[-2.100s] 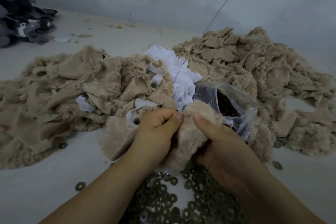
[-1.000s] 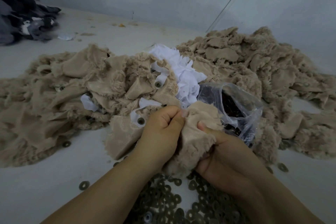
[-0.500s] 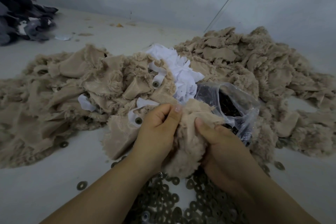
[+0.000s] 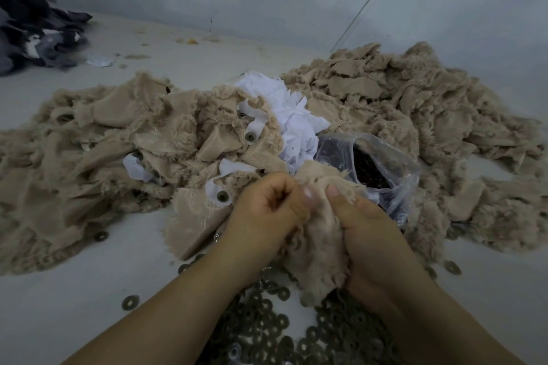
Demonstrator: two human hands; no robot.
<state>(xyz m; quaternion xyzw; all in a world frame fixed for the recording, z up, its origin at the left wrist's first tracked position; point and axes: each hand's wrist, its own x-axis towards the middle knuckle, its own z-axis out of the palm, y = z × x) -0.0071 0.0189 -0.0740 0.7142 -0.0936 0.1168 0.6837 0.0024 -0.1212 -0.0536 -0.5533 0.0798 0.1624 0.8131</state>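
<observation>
A small beige plush fabric piece hangs between both hands just above the table. My left hand grips its top left edge with curled fingers, thumb tip pressed against the cloth. My right hand grips the right side, thumb on top. The two thumbs almost touch. Whatever lies inside the folded cloth is hidden.
Beige plush pieces lie heaped at left and at right, some with white patches and round washers. White cloth scraps and a clear plastic bag of dark parts sit behind my hands. Several metal washers litter the table. Dark fabric lies far left.
My thumbs have closed in on each other along the top edge of the plush piece, bunching it tighter. The piles around have not moved.
</observation>
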